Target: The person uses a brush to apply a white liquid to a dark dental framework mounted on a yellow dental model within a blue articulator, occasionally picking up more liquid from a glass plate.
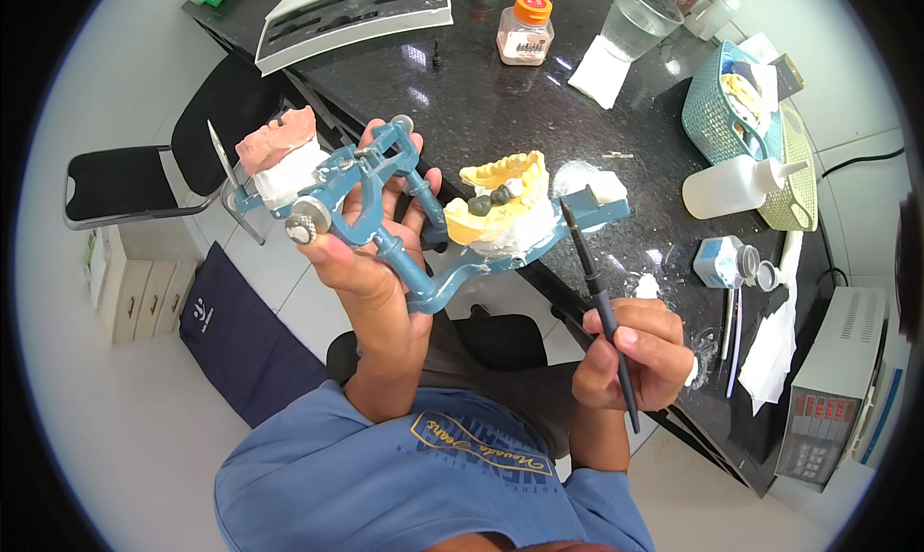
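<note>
My left hand [371,258] grips a blue metal dental articulator [385,220] by its frame and holds it up, swung open. A pink jaw cast on white plaster [281,153] sits on its left arm. A yellow jaw cast [496,201] with two dark grey teeth sits on white plaster on its right arm. My right hand [635,355] holds a thin black brush-like tool [597,297] like a pen. Its tip points up beside the yellow cast's right end, just apart from it.
A black stone counter [500,100] carries a white tray [351,13], an orange-capped jar [525,32], a clear cup [640,18], a teal basket [727,104], a white squeeze bottle [736,186], small jars and tissues. A grey device [833,388] stands right. A black chair [144,181] stands left.
</note>
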Demonstrator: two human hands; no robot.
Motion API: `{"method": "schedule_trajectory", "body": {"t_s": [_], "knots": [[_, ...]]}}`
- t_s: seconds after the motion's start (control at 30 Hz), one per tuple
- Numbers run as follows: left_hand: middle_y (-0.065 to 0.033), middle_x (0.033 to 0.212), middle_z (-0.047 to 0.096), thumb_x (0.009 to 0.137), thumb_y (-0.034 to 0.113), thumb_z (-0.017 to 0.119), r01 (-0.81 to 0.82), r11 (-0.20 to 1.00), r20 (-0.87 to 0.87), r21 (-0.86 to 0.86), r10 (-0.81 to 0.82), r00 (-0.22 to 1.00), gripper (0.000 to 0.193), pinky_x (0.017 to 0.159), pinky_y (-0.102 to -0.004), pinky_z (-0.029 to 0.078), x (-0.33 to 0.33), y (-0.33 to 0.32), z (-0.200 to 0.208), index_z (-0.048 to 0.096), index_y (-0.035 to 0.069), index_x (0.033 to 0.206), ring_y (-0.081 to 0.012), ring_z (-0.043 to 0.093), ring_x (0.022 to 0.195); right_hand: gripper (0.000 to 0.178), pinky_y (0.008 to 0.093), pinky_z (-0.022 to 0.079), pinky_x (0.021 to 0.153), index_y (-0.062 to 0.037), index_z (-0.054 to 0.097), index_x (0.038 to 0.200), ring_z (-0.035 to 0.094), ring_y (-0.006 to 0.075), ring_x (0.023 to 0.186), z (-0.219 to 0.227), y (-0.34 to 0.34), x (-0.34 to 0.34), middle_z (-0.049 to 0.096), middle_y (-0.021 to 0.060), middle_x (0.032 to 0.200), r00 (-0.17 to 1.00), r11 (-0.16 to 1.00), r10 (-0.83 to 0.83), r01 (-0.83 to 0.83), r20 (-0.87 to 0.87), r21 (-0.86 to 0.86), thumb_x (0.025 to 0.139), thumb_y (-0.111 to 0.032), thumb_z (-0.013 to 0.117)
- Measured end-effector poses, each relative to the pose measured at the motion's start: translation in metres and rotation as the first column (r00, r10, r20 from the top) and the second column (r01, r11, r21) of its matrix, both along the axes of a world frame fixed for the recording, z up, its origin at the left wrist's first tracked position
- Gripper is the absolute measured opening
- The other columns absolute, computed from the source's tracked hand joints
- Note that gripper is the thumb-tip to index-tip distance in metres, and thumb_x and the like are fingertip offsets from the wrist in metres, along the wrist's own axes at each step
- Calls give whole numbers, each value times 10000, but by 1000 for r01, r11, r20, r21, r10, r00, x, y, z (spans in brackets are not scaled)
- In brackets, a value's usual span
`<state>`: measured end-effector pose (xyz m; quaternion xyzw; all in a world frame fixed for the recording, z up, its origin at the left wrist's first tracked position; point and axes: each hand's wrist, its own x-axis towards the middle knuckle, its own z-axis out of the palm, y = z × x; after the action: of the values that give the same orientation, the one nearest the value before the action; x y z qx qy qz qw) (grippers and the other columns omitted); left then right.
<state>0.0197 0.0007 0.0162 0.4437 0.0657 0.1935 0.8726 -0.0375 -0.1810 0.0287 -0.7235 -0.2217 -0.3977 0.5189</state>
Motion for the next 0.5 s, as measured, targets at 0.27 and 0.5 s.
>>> {"method": "schedule_trajectory", "body": {"t_s": [0.27,0.5], "knots": [[-169,1420,395,676,829,507,16,999,49,38,-18,999,1014,977,-536,406,1,1,-12,385,84,1353,-396,423,1267,327,288,520,537,-52,560,960,651,221,637,3,2,5,621,98,787,998,997,52,-54,-40,-57,691,8,736],[-168,1420,392,679,825,518,-45,995,-10,87,46,999,1058,992,-514,406,-3,-10,11,304,83,1401,-358,428,1274,346,291,527,549,-59,565,976,655,225,656,3,2,3,622,102,809,996,995,58,-63,-65,-81,688,19,740]]}}
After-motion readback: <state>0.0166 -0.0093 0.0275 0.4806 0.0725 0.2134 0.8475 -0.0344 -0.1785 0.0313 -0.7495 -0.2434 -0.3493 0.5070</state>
